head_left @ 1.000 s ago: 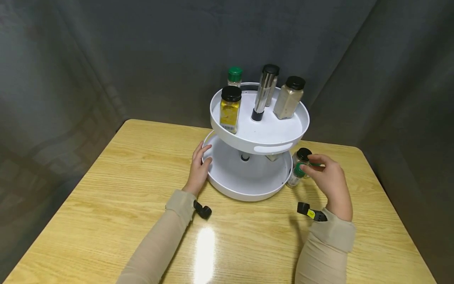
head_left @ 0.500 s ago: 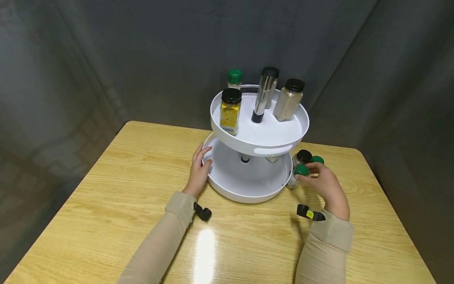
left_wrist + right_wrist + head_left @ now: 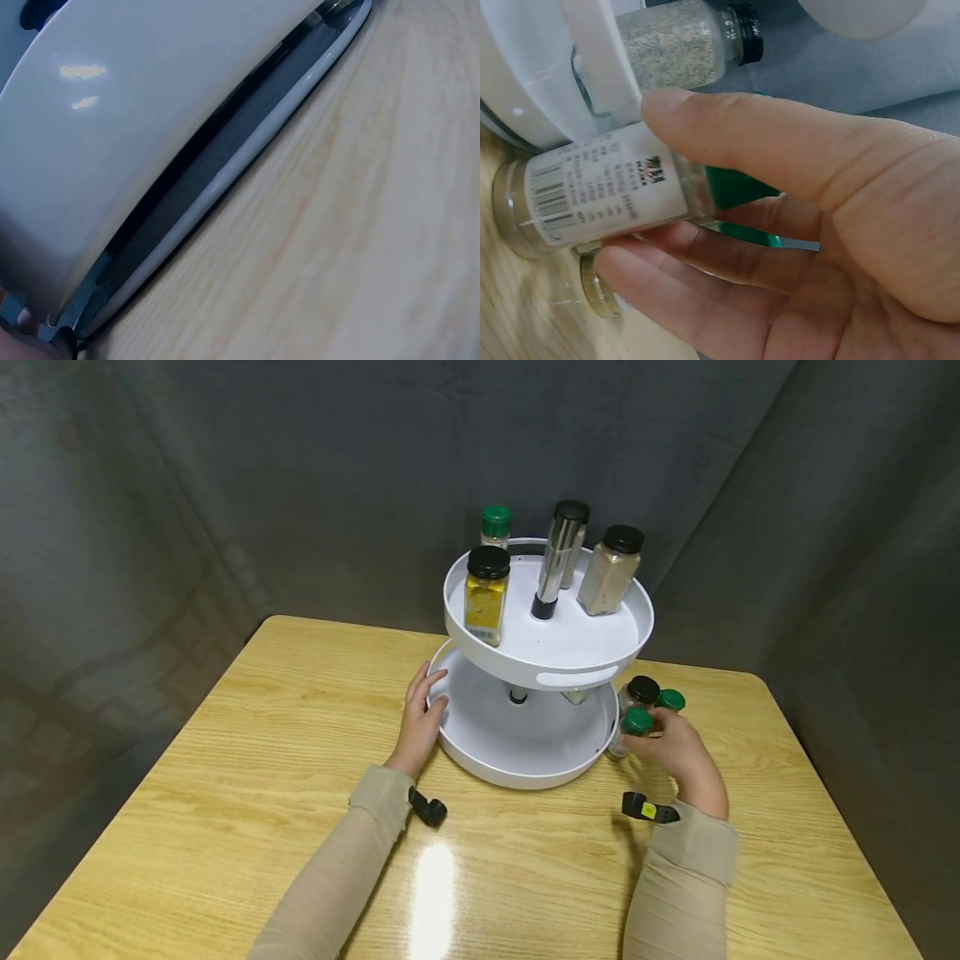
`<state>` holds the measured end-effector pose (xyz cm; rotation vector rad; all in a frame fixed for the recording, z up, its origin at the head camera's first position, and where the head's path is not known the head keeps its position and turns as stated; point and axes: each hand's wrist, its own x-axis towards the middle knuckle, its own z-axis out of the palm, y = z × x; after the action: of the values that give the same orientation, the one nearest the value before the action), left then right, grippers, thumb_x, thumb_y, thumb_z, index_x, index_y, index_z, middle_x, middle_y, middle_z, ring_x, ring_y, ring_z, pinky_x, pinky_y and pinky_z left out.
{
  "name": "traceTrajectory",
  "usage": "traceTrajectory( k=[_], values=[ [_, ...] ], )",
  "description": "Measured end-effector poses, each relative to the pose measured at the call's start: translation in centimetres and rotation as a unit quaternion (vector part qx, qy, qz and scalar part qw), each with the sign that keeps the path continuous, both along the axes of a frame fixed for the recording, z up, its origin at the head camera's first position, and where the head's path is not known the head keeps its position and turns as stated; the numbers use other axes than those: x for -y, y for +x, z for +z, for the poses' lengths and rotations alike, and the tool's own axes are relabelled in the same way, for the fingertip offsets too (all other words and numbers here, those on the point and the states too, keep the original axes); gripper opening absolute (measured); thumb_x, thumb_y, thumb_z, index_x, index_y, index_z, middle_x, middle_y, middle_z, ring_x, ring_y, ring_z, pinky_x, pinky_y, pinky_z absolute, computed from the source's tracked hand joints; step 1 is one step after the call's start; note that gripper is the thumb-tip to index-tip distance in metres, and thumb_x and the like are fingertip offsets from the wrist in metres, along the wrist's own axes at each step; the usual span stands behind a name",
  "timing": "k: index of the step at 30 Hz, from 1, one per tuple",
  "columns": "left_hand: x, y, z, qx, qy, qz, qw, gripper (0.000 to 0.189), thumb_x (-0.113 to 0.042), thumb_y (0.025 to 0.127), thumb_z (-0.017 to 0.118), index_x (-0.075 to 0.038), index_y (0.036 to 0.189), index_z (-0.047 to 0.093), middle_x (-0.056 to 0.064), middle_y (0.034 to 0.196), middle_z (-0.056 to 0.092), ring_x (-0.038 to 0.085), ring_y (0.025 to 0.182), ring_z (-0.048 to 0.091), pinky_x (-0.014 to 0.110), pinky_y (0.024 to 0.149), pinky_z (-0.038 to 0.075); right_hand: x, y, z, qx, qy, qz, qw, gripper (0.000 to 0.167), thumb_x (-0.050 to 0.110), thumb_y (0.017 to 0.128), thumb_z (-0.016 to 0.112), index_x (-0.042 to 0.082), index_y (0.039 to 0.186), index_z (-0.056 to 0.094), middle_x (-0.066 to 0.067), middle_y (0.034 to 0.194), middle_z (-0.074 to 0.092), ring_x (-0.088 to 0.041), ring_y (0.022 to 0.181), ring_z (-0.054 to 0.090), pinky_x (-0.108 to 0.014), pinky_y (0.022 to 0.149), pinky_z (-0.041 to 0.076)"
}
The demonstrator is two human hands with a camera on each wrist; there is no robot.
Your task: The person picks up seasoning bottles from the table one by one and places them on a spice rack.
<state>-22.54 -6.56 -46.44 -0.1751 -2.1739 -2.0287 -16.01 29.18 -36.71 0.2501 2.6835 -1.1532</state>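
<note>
During the last second the right hand has come down, and a little to the left, in the right part of the head view. First its fingertips were about the top of the near green-capped jar; now the thumb and fingers lie lower, on its two sides. The right wrist view shows the jar pinched between them, with the thumb over the edge of the label.

The jar itself has hardly changed its place: it stands just beside the right edge of the lower tray, right of the centre of the frame. I cannot tell if its base is already free of the table. So, in my judgement, the reaching is finished and a hold is made, but the jar is not yet carried away.

Behind it, the black-capped jar and a second green-capped jar stay where they were. The left hand also has not moved: near the middle of the frame, its relaxed fingers rest apart on the tray's left rim, without a visible clamp.
</note>
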Motion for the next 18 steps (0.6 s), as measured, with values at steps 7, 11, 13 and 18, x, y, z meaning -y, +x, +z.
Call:
traceTrajectory(
  k=[7, 11, 13, 18],
  values=[
    [-0.05, -0.01, -0.08, 0.004, 0.0, 0.002, 1.0, 0.044, -0.004, 0.1, 0.049, -0.008, 0.143, 0.055, 0.004, 0.167, 0.018, 0.021, 0.154, 0.014, 0.034, 0.126, 0.015, 0.05, -0.22, -0.39, -0.012, -0.001, 0.009, 0.9999, 0.074, 0.023, 0.093, 0.073, -0.013, 0.147, 0.037, -0.037, 0.139, 0.047, -0.05, 0.122, 0.049, -0.06, 0.099, 0.05],
    [0.01, -0.05, -0.16, 0.003, 0.003, -0.003, 1.0, 0.044, -0.005, 0.1, 0.049, -0.007, 0.144, 0.054, 0.007, 0.168, 0.017, 0.022, 0.155, 0.013, 0.036, 0.126, 0.014, 0.06, -0.33, -0.61, -0.021, 0.004, 0.014, 0.9997, 0.071, 0.022, 0.093, 0.072, -0.012, 0.146, 0.038, -0.036, 0.137, 0.048, -0.049, 0.12, 0.052, -0.056, 0.096, 0.053],
    [0.05, -0.08, -0.17, 0.002, 0.004, -0.006, 1.0, 0.045, -0.005, 0.1, 0.048, -0.006, 0.144, 0.053, 0.01, 0.168, 0.016, 0.023, 0.155, 0.012, 0.038, 0.127, 0.013, 0.05, -0.33, -0.66, -0.024, 0.004, 0.017, 0.9996, 0.071, 0.023, 0.093, 0.072, -0.012, 0.145, 0.039, -0.036, 0.138, 0.048, -0.049, 0.12, 0.052, -0.055, 0.095, 0.053],
    [0.14, -0.09, -0.07, 0.008, 0.004, -0.008, 0.9999, 0.045, -0.005, 0.101, 0.049, -0.006, 0.145, 0.053, 0.009, 0.168, 0.015, 0.022, 0.155, 0.011, 0.037, 0.127, 0.012, 0.17, -0.36, -0.64, -0.026, 0.006, 0.017, 0.9995, 0.068, 0.022, 0.093, 0.072, -0.012, 0.144, 0.04, -0.036, 0.138, 0.049, -0.049, 0.12, 0.052, -0.055, 0.094, 0.054]
  ],
)
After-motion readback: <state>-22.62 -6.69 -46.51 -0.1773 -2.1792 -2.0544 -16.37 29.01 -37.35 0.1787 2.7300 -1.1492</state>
